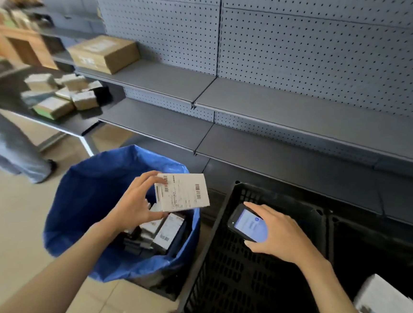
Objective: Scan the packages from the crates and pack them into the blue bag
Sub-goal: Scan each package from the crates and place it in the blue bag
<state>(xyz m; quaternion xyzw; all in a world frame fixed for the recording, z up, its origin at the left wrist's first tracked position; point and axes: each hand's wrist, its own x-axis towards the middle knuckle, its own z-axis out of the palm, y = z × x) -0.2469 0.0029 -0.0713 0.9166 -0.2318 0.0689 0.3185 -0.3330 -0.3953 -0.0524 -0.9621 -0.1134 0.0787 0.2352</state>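
My left hand (135,206) pinches a white package (183,191) over the blue bag (90,191), my right hand (279,235) grips the scanner (245,224); lowering it in seems next.

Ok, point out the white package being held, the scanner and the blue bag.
white package (182,193): head view, middle of its labelled top face.
scanner (249,223): head view, on its lit screen.
blue bag (89,196): head view, on its inner left wall.

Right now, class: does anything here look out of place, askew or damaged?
Only mildly: the cardboard box sits skewed to the shelf edge, and packages in the blue bag lie jumbled. No damage visible.
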